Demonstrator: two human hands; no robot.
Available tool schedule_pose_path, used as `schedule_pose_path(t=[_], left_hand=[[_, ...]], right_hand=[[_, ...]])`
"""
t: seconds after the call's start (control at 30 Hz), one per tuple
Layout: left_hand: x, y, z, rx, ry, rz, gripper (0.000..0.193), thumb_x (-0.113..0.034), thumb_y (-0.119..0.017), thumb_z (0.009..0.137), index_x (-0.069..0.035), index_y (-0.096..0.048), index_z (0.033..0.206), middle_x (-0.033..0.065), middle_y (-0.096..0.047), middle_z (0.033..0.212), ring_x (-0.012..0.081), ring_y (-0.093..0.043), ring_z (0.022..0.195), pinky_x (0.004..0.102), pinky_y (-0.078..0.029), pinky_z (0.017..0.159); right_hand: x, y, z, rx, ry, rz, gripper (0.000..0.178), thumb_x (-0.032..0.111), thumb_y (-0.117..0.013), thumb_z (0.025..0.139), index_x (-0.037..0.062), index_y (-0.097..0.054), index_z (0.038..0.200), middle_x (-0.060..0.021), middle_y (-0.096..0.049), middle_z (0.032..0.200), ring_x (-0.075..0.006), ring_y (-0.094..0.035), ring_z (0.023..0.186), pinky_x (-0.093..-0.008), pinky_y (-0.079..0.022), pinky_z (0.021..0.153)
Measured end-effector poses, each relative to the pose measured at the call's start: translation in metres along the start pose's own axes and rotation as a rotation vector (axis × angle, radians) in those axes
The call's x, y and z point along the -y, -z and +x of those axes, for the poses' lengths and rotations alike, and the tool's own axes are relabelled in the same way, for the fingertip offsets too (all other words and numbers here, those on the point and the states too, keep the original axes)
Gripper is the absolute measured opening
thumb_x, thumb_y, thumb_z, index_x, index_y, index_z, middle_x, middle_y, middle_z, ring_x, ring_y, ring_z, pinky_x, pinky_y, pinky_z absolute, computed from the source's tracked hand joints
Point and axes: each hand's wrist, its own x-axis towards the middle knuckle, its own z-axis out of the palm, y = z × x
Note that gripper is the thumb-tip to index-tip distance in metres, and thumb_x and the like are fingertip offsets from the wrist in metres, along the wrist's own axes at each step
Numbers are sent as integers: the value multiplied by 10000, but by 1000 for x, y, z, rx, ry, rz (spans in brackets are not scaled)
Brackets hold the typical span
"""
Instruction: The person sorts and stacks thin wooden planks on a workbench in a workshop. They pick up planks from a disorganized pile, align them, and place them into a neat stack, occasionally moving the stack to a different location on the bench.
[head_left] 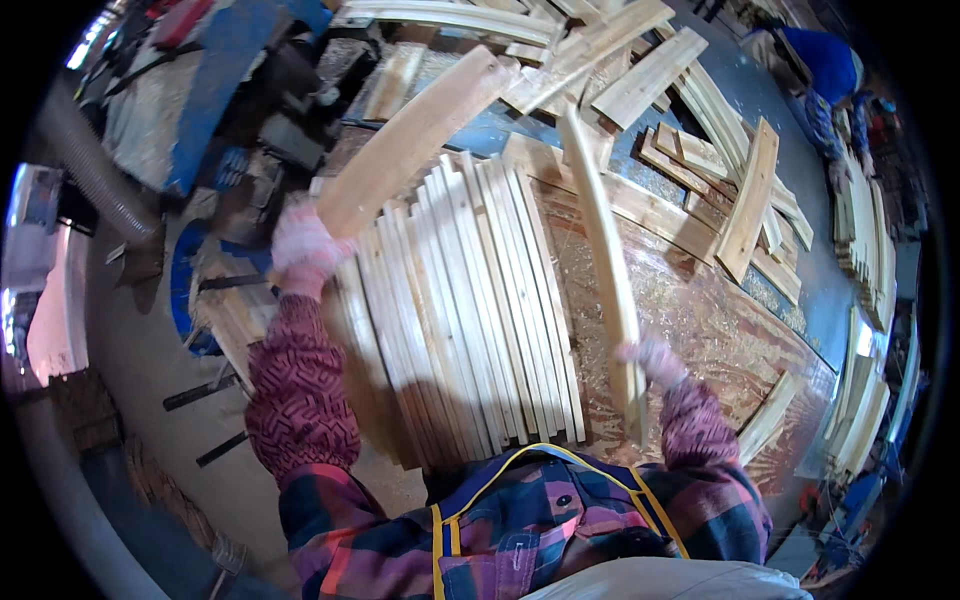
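My left hand, in a pale pink-and-white work glove, grips the near end of a wide wooden board. That board slants away to the upper right, above the far left part of a row of boards. My right hand, gloved too, is closed on a long narrow wooden plank near its lower end. The plank rises at a tilt toward the far side of the table. Between my hands lies the row of narrow boards, set on edge side by side. My fingers are partly hidden and slightly blurred.
Loose boards lie in a jumbled heap at the far side. The brown worktable has sawdust on it. A machine with blue panels stands at the far left. Another person in blue bends over stacked boards at right.
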Motion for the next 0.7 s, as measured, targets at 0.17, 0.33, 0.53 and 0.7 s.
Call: schedule_pose_path(t=[0.17,0.33,0.53,0.7], left_hand=[[86,-69,-166,271,-89,-1378,790,-389,-830,728,14,-548,1346,137,-651,1190,256,-635,1045,346,-532,909],[53,-21,-344,966,-19,-2714,786,-632,-695,804,19,-542,1217,43,-612,858,166,-577,690,271,-511,599],[124,-100,-433,1141,-343,-3178,950,-710,-831,644,-17,-512,1210,41,-596,950,176,-576,778,340,-534,747],[264,-151,-470,-163,318,-2626,494,-421,-775,882,-86,-558,1174,11,-619,937,133,-619,810,323,-547,722]], right_hand=[[-48,-73,-46,111,136,12,774,408,-890,740,22,-617,1353,-137,-729,1167,-227,-672,1047,-354,-523,953],[2,-114,4,-349,-216,-852,722,641,-726,833,-28,-697,1101,-175,-720,915,-273,-686,839,-403,-547,796],[-15,-141,-15,-583,263,-758,857,746,-543,881,-44,-678,1187,-273,-718,1028,-388,-688,1014,-494,-483,903],[-27,-193,-40,-677,320,-661,780,645,-507,957,-44,-602,1309,-265,-684,1173,-387,-667,1063,-460,-502,910]])
